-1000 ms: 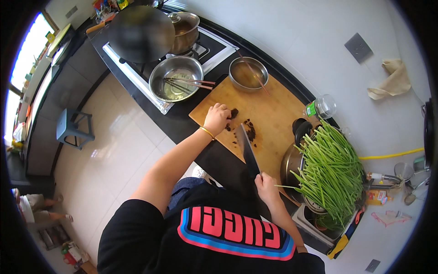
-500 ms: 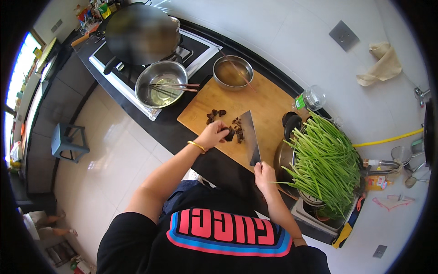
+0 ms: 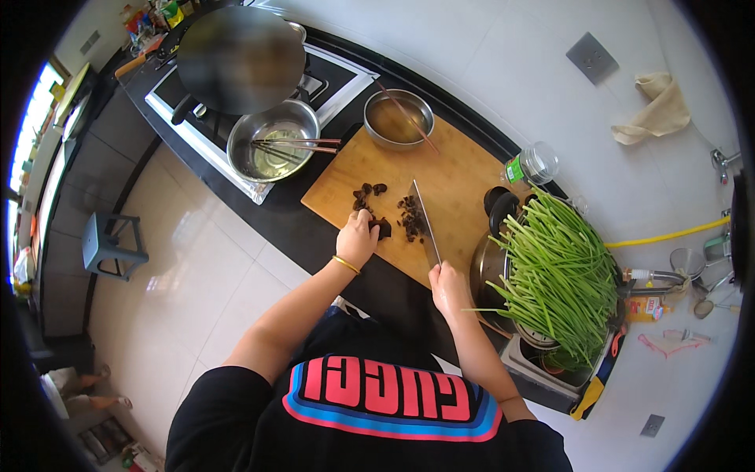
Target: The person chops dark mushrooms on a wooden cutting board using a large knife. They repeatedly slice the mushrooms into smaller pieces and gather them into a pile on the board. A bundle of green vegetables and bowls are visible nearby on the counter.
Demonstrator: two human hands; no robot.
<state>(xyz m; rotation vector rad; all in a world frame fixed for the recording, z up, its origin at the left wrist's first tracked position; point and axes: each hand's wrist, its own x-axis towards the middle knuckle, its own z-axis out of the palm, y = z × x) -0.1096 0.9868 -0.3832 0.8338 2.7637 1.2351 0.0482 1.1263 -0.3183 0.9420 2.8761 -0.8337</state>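
Observation:
My right hand [image 3: 450, 289] is closed round the handle of a cleaver [image 3: 427, 226], whose blade stands nearly edge-on over a wooden cutting board [image 3: 464, 169]. Just left of the blade lies a small heap of chopped dark mushroom [image 3: 410, 219]. The fingers of my left hand [image 3: 358, 238] are bent over a dark mushroom piece [image 3: 383, 229] at the board's near edge; their tips are partly hidden. Beyond them sit more uncut dark mushroom pieces [image 3: 365, 193].
A metal bowl of liquid [image 3: 399, 140] with a chopstick across it stands on the board's far corner. Left are a steel pot [image 3: 244, 161] with chopsticks and a wok [image 3: 240, 59] on the stove. Right are a clear jar [image 3: 540, 164] and heaped green stalks [image 3: 558, 275].
My left hand has come down to the left, bringing the mushroom piece to the board. The cleaver has shifted left, closer to the chopped heap, and its blade has turned more edge-on.

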